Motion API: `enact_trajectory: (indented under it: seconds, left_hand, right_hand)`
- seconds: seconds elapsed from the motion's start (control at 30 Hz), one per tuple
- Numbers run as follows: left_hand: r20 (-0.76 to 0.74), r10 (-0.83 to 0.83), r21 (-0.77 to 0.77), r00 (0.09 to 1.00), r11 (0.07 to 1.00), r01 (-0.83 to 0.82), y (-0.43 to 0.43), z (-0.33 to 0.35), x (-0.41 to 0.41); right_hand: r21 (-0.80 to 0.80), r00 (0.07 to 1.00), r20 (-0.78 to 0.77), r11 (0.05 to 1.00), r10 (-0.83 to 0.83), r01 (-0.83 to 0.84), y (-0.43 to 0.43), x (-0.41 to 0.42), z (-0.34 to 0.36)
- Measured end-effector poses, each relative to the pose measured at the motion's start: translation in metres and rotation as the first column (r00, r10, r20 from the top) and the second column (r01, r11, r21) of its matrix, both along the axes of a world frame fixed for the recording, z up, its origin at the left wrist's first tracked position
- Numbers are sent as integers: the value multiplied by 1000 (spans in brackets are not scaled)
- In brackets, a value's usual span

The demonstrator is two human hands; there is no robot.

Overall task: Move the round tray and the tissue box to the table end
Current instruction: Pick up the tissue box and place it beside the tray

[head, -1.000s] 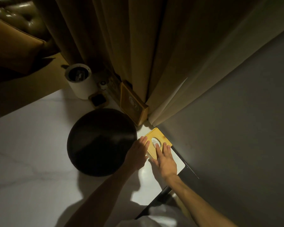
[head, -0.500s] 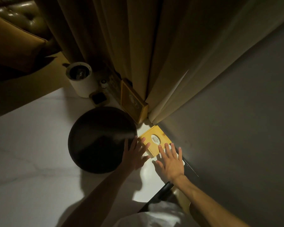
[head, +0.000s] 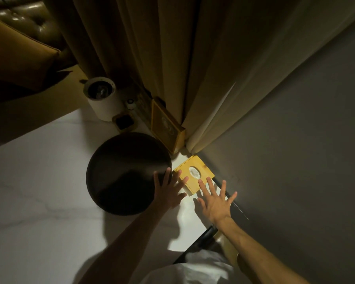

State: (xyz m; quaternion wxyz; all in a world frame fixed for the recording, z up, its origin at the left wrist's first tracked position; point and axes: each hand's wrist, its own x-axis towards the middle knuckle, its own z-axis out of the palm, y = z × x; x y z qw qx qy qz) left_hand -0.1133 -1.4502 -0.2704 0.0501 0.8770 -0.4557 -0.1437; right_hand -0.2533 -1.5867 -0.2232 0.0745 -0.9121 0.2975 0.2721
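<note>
A dark round tray (head: 123, 173) lies flat on the white marble table (head: 39, 201). To its right, near the table's corner by the wall, sits a yellow wooden tissue box (head: 195, 174) with an oval opening showing white tissue. My left hand (head: 168, 191) hovers with spread fingers over the tray's right rim and the box's left edge, holding nothing. Just below the box, my right hand (head: 215, 199) is also spread, fingertips at its near edge, empty.
A white cylindrical bin (head: 100, 99) stands at the far table end beside a small dark square dish (head: 123, 122) and a yellow framed box (head: 166, 128) leaning at the curtain (head: 152, 48). A grey wall (head: 295, 160) runs along the right. A leather sofa (head: 19, 27) is far left.
Both hands let go of the tissue box, opened their fingers and drew back toward me. The box now sits slightly farther toward the corner.
</note>
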Motion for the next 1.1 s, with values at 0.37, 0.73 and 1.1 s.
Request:
enact_trajectory:
  seconds: [0.37, 0.73, 1.1]
  left_hand:
    - [-110, 222, 98, 969, 972, -212, -9, 2, -25]
    - [-161, 185, 103, 969, 980, -170, -8, 5, -22]
    - [-231, 202, 100, 952, 978, -183, -10, 8, -27]
  right_hand:
    - [108, 991, 79, 989, -110, 101, 3, 0, -2]
    - [256, 973, 158, 959, -167, 123, 4, -1, -18]
    - [199, 987, 134, 978, -86, 58, -8, -5, -23]
